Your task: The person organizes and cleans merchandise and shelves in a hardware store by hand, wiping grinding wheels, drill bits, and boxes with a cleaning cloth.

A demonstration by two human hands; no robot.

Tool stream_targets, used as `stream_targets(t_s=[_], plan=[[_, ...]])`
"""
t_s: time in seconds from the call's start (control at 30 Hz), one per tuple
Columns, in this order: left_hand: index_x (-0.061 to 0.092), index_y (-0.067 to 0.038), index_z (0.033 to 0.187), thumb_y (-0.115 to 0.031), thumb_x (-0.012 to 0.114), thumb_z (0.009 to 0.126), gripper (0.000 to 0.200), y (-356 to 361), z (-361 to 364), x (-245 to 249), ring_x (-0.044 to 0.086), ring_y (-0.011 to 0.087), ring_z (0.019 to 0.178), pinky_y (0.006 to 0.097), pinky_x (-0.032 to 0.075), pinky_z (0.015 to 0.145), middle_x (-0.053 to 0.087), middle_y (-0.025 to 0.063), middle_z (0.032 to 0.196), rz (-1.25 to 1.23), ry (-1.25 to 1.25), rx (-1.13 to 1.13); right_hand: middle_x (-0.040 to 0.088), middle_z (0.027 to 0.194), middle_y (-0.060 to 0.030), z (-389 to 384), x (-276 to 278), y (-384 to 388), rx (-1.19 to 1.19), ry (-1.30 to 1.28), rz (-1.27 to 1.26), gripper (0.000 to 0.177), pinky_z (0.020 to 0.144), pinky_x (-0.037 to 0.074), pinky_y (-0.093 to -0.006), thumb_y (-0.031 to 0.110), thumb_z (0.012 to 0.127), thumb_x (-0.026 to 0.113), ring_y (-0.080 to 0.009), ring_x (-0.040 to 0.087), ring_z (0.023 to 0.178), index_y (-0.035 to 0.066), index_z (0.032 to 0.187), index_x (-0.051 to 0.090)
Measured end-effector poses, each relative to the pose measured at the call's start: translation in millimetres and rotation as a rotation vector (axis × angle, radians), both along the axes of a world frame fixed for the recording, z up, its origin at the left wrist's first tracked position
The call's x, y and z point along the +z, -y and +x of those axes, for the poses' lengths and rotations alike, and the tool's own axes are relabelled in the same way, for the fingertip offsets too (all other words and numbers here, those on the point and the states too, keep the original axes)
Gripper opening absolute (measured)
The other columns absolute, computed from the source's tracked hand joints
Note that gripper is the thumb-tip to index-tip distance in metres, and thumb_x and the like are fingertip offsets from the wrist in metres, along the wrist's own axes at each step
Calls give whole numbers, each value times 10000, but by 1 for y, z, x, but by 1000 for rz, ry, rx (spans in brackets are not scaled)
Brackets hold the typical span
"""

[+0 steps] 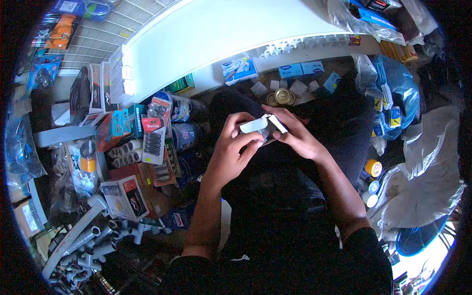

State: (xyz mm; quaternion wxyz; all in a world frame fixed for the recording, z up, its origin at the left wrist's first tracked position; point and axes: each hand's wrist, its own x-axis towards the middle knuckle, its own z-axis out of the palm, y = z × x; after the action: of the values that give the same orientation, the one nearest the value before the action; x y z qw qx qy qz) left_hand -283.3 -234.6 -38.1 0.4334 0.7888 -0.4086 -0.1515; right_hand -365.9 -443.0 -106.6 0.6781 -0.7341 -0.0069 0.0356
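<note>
In front of my lap is a small cardboard box point(253, 125) with its white end flaps folded open. My right hand point(300, 136) grips it from the right, with the thumb along its near side. My left hand point(237, 142) is closed at the box's left side, fingers at the opening next to something greyish and clear that I cannot make out. Beyond the hands, round brass-coloured discs point(282, 96) lie on the floor among several small clear packets point(298, 88).
Blue-and-white boxes point(239, 70) lie under the white shelf point(221, 24). To the left are a Makita bit pack point(154, 132), cans point(184, 108) and grey pipe fittings point(98, 246). On the right sit a blue plastic bag point(400, 93) and crumpled white sheeting point(418, 182).
</note>
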Motion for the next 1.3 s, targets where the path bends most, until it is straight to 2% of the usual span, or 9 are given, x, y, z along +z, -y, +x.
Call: stream_targets(t_s=[0.13, 0.23, 0.37, 0.73, 0.87, 0.93, 1.03, 1.13, 1.3], plan=[[695, 0, 1111, -28, 720, 907, 208, 2, -5, 6, 658, 249, 1113, 333, 654, 777, 499, 143, 1279, -55, -132, 125, 460, 1521, -179, 1, 5, 3, 5, 30, 29, 744, 1196, 251, -461, 399, 896, 628, -331, 409, 1412, 30, 1515, 443], [675, 41, 1147, -25, 702, 921, 236, 4, -7, 6, 658, 245, 1101, 346, 657, 801, 498, 141, 1285, -120, -154, 168, 460, 1520, -176, 1, 7, 2, 3, 24, 115, 765, 1199, 245, -458, 426, 885, 632, -328, 403, 1416, 27, 1512, 448], [642, 72, 1034, -5, 658, 948, 116, 4, -6, 0, 645, 219, 1108, 343, 642, 843, 526, 151, 1249, -219, -280, 231, 484, 1438, -174, 2, 5, 5, 24, 80, 123, 691, 1155, 330, -428, 276, 910, 673, -318, 445, 1342, 68, 1528, 444], [623, 38, 1074, -45, 627, 988, 120, 11, -8, 7, 660, 225, 1066, 326, 638, 826, 530, 157, 1239, -181, -129, 283, 481, 1460, -165, 1, -6, 4, 47, 85, 214, 712, 1161, 328, -416, 260, 912, 690, -299, 418, 1386, 50, 1538, 425], [619, 32, 1071, -6, 608, 984, 96, 14, -15, 21, 620, 216, 1141, 313, 596, 862, 495, 154, 1309, -92, -102, 287, 455, 1499, -169, 1, -3, 1, 54, -2, 326, 753, 1175, 308, -420, 314, 906, 718, -294, 411, 1404, 28, 1535, 417], [619, 30, 1065, -10, 612, 984, 91, 13, -16, 19, 625, 224, 1136, 320, 599, 858, 481, 159, 1321, -68, -89, 299, 403, 1572, -182, 1, -5, -1, 56, -33, 355, 808, 1206, 263, -445, 394, 888, 727, -301, 383, 1447, 0, 1523, 419], [650, 6, 1042, -36, 644, 957, 95, 8, -13, 8, 630, 285, 1114, 398, 573, 891, 505, 172, 1286, -63, 19, 318, 383, 1585, -181, 3, -1, 0, 53, 3, 307, 792, 1207, 270, -441, 326, 884, 747, -287, 384, 1446, 4, 1526, 413], [671, -14, 1031, -55, 671, 929, 110, 7, -11, 2, 605, 324, 1137, 448, 503, 950, 540, 183, 1246, -112, 129, 314, 481, 1483, -178, 1, 1, -1, 42, 30, 293, 763, 1169, 324, -416, 312, 894, 753, -284, 446, 1372, 50, 1536, 434], [617, 26, 1046, -4, 633, 970, 83, 2, -10, -1, 623, 251, 1139, 387, 535, 983, 458, 149, 1304, -211, 150, 282, 508, 1476, -187, 1, -5, 0, 31, -21, 240, 761, 1172, 319, -417, 344, 890, 765, -282, 467, 1359, 45, 1519, 460]])
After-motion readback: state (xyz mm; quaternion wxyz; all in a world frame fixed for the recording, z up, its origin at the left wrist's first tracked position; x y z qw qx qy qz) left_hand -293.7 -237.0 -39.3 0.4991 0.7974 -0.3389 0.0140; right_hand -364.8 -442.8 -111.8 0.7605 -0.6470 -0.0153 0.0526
